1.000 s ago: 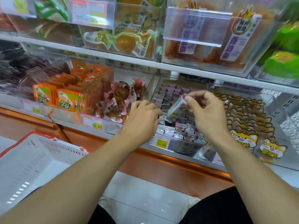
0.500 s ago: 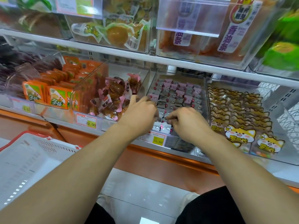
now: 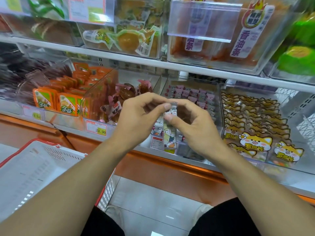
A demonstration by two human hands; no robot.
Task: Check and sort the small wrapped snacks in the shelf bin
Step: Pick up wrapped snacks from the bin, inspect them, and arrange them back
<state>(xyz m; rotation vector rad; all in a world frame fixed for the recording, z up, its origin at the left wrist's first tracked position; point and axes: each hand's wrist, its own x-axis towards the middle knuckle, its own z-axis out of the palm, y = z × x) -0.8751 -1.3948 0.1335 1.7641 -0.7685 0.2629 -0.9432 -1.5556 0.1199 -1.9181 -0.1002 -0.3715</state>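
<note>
— Right hand (image 3: 196, 128)?
— Raised in front of the shelf, back to the camera, thumb and forefinger pinching the top of a small wrapped snack (image 3: 169, 132).
— And the snack itself?
— Hanging upright and lengthwise from that pinch, pale wrapper with little printed figures, just in front of the clear shelf bin (image 3: 219, 106).
— Left hand (image 3: 138, 120)?
— Level with the right, wrist bent, fingers curled in; thumb tip touching the wrapper's upper edge. Hard to tell whether truly gripping or only touching.
— Forearms?
— Both stretched forward from the bottom corners, converging on the snack.
— In the bin?
— Rows of pink-and-grey wrapped snacks (image 3: 192, 96), packed side by side behind the hands.
— Further out?
— Left: brown sweets in pink wrappers (image 3: 126, 96), then orange packets (image 3: 66, 103), with a price tag (image 3: 96, 128) reading 29.90 below. Right: packets with a cartoon fox (image 3: 255, 141). Lower left: white basket with a red rim (image 3: 34, 167).
</note>
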